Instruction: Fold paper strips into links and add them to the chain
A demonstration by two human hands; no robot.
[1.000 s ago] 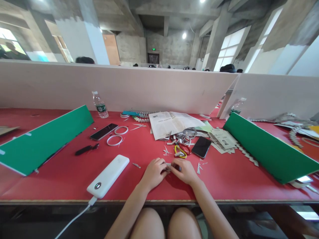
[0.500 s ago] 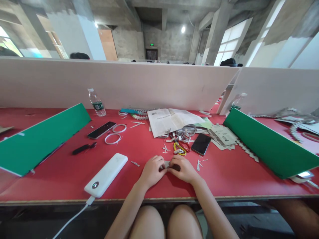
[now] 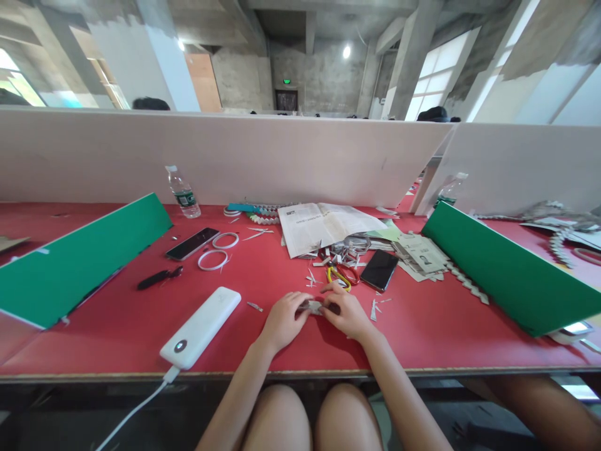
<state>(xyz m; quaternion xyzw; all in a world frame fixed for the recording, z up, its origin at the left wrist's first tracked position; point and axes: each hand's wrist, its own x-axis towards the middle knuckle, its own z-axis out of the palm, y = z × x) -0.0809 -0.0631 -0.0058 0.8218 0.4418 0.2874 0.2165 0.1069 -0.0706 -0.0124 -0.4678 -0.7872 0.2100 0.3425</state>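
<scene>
Between my two hands, just above the red tabletop (image 3: 300, 344), is a small folded strip of printed paper (image 3: 313, 306). My left hand (image 3: 285, 321) pinches its left end between thumb and fingers. At the other end, the fingertips of my right hand (image 3: 346, 311) are closed on the same strip. Scissors with yellow and red handles (image 3: 339, 277) lie just beyond my right hand. Narrow paper scraps (image 3: 374, 310) are scattered to the right of it, and another scrap (image 3: 255, 306) lies left of my left hand.
A white power bank (image 3: 201, 329) with a cable lies at left, near a dark phone (image 3: 192, 243) and white rings (image 3: 213, 260). A black phone (image 3: 379, 270), paper cutouts (image 3: 422, 255) and a printed sheet (image 3: 323, 227) lie beyond. Green boards (image 3: 507, 269) stand on both sides.
My hands have drawn slightly apart, so more of the folded paper strip shows between them. My right fingers have lifted and extended a little. Objects on the table stay in place.
</scene>
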